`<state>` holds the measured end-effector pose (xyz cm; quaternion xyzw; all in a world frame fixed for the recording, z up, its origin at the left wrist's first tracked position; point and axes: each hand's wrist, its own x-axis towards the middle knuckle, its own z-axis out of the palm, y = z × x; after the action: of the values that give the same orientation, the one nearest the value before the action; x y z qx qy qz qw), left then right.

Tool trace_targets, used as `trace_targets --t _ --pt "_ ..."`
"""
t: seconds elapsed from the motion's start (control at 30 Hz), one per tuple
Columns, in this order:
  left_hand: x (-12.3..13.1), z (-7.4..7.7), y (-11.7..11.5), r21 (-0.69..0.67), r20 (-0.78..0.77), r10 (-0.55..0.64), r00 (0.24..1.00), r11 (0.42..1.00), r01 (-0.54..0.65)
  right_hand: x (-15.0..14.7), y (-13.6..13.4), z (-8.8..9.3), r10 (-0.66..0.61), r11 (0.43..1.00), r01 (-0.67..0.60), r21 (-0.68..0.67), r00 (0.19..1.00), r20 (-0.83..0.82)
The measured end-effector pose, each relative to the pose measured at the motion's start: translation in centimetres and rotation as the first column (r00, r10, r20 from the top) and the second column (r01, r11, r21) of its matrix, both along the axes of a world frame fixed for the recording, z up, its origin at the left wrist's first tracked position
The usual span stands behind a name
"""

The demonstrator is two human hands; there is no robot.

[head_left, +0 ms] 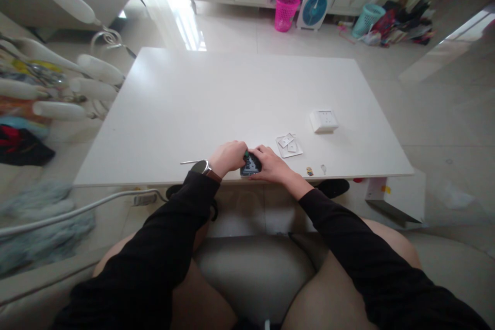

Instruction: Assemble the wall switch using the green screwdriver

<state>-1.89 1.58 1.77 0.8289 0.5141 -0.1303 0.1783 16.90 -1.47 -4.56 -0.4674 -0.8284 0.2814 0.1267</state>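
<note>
At the near edge of the white table (232,93), my right hand (273,165) grips the right side of a dark, flat rectangular device (250,165) with black and grey detail on its face. My left hand (231,155) is closed at the device's upper left, a wristwatch behind it. A small green thing (246,153), too small to name, shows at its fingertips. Left of that hand, a thin metal rod (193,162) lies partly hidden by the wrist. Up and right of my right hand, a shallow white square tray (296,152) bears small white plates (286,140).
A white wall-socket box (324,121) stands farther right. Near the front edge lie a small yellow figure (309,170) and a small key-like piece (324,169). A chandelier (93,69) hangs at left; a white cable (77,212) runs below the table's left corner.
</note>
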Motion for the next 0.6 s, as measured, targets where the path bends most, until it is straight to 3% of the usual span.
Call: trace_targets --t 0.6 --pt "0.19 0.44 -0.15 0.036 -0.013 0.014 1.000 0.999 -0.013 -0.11 -0.03 0.30 -0.001 1.000 0.001 -0.015 1.000 0.018"
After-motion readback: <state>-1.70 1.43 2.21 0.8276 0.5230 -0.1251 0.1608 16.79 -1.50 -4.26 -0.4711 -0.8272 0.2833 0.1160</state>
